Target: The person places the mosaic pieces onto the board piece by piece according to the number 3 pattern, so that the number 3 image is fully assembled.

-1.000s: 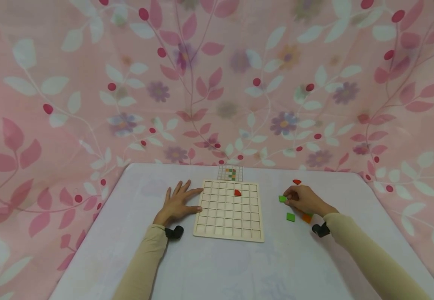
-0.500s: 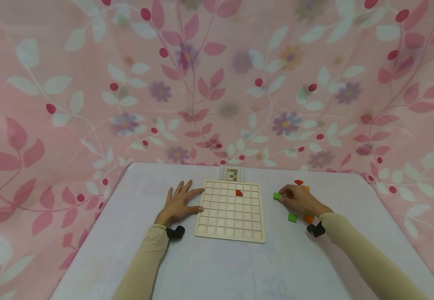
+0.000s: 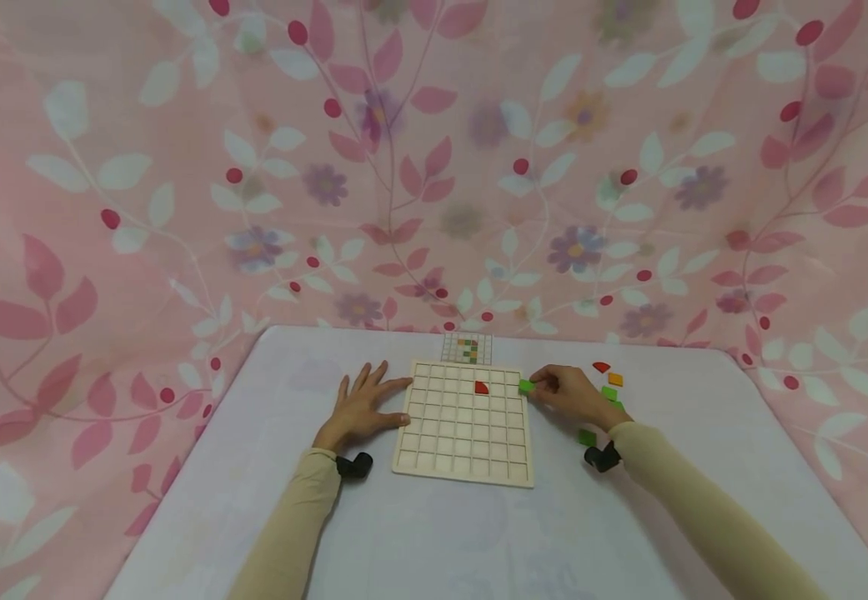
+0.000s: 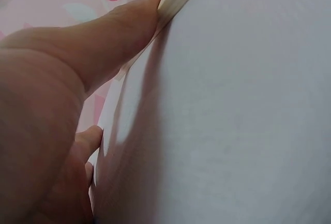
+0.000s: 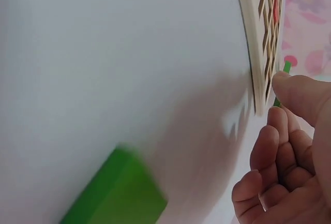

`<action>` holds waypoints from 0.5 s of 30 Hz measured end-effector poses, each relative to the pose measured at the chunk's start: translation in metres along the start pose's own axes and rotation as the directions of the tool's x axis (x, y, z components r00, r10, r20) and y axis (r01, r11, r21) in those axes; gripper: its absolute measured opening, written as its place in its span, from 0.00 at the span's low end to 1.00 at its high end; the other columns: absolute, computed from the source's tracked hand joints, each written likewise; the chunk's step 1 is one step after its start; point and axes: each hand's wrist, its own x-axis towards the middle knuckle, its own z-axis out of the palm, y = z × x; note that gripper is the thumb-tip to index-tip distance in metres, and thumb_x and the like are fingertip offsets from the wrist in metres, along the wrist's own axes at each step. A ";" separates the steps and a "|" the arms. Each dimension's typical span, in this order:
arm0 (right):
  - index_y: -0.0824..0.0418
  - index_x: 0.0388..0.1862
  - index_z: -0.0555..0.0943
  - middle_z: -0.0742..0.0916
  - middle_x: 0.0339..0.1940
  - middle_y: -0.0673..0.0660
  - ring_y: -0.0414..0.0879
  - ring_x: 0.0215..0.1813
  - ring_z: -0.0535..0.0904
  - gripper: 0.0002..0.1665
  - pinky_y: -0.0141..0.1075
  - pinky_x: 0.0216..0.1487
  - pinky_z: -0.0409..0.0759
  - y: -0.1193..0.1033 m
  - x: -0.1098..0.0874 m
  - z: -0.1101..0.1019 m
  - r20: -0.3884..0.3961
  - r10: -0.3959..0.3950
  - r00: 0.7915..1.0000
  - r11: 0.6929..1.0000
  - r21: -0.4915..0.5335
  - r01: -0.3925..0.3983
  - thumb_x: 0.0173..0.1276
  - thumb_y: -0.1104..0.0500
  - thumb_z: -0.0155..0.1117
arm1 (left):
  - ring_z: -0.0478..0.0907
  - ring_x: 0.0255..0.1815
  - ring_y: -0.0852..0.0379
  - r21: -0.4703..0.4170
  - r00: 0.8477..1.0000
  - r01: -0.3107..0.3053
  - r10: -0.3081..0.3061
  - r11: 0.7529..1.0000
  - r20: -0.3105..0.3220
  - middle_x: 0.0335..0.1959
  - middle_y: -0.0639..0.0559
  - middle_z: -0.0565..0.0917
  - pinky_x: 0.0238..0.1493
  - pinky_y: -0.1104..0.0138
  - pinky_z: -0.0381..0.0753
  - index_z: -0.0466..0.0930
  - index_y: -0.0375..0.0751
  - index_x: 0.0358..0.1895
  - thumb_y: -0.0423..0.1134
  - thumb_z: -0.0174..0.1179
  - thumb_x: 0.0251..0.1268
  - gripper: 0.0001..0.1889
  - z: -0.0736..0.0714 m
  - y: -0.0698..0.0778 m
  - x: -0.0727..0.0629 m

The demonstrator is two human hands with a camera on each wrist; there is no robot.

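Observation:
A pale wooden grid board (image 3: 464, 425) lies on the table with a red quarter-circle piece (image 3: 482, 387) in one cell of its upper part. My left hand (image 3: 358, 410) rests at the board's left side, fingers spread, with the thumb (image 4: 124, 22) touching the edge in the left wrist view. Between thumb and fingertips my right hand (image 3: 570, 392) pinches a green square tile (image 3: 527, 387), held at the board's upper right edge. In the right wrist view the right hand (image 5: 289, 146) hides most of that tile.
Behind the board lies a printed pattern card (image 3: 467, 348). To the right are a loose red piece (image 3: 601, 367), an orange tile (image 3: 615, 379) and green tiles (image 3: 609, 393). Another green tile (image 3: 587, 437) lies nearer, beside the right wrist camera (image 3: 602, 456).
My right hand has picked up the green tile and carried it left, from among the loose pieces to the board's right edge. The left hand stays in place.

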 end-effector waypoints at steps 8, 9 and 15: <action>0.66 0.54 0.85 0.86 0.36 0.53 0.44 0.37 0.77 0.18 0.29 0.37 0.75 -0.014 0.010 0.012 -0.031 -0.055 0.998 0.998 -0.004 0.055 0.72 0.56 0.74 | 0.34 0.90 0.34 0.003 1.000 -0.004 0.004 1.000 0.004 0.90 0.43 0.48 0.81 0.29 0.26 0.70 0.65 0.80 0.64 0.71 0.64 0.40 0.000 -0.001 0.000; 0.66 0.54 0.85 0.86 0.35 0.53 0.44 0.37 0.76 0.18 0.29 0.36 0.75 -0.017 0.012 0.013 -0.033 -0.064 0.997 0.998 -0.004 0.064 0.72 0.56 0.74 | 0.34 0.90 0.34 0.003 1.000 -0.003 0.003 1.000 0.004 0.90 0.43 0.48 0.81 0.29 0.26 0.70 0.65 0.80 0.64 0.71 0.64 0.40 0.000 -0.001 0.000; 0.66 0.51 0.86 0.84 0.33 0.53 0.44 0.35 0.75 0.15 0.29 0.35 0.73 -0.030 0.022 0.022 -0.039 -0.107 0.993 0.994 -0.008 0.107 0.71 0.58 0.74 | 0.34 0.90 0.34 0.012 1.000 -0.005 0.005 1.000 0.009 0.90 0.43 0.47 0.81 0.29 0.26 0.70 0.64 0.80 0.64 0.71 0.65 0.41 0.000 -0.003 0.001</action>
